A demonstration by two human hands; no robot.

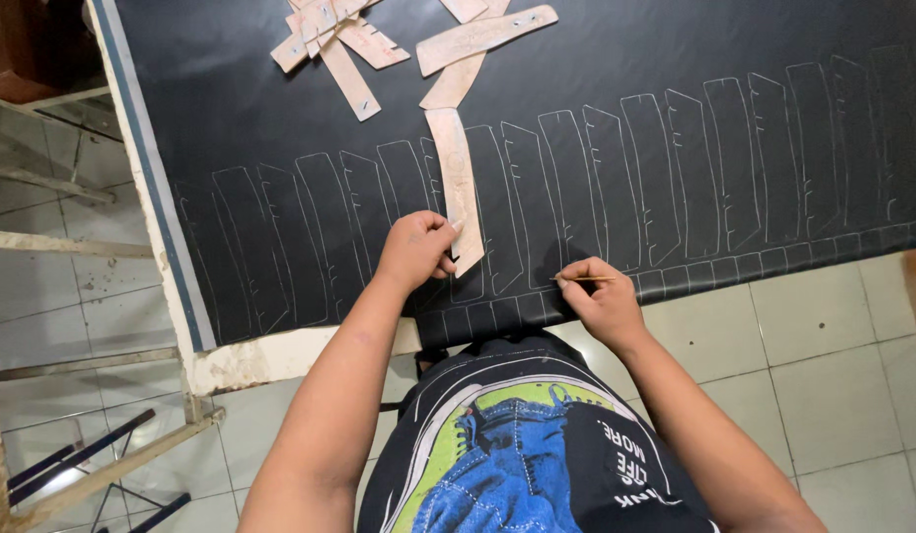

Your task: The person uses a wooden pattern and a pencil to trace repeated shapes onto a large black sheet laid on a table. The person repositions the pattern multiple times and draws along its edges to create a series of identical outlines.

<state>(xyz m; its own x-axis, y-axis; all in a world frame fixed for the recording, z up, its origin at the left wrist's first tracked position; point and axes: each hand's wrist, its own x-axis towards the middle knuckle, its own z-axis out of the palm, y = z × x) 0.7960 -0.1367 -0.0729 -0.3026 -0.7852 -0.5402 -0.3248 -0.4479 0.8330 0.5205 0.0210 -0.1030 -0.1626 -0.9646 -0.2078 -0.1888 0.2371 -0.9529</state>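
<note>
A black sheet (pixel 675 69) covers the table, with a row of long narrow outlines drawn on it in pale lines. A tan cardboard template strip (pixel 458 178) lies upright on the sheet among the outlines. My left hand (pixel 416 249) presses on the strip's lower end, fingers curled over it. My right hand (pixel 601 296) rests on the sheet's near edge to the right and pinches a thin marking pen (pixel 588 279), its tip pointing left toward the outlines.
Several more tan template strips (pixel 344 39) lie piled at the far side of the sheet. The table's white edge (pixel 152 197) runs down the left. Wooden frame bars (pixel 63 242) stand at the left, and pale floor tiles (pixel 823 355) lie below.
</note>
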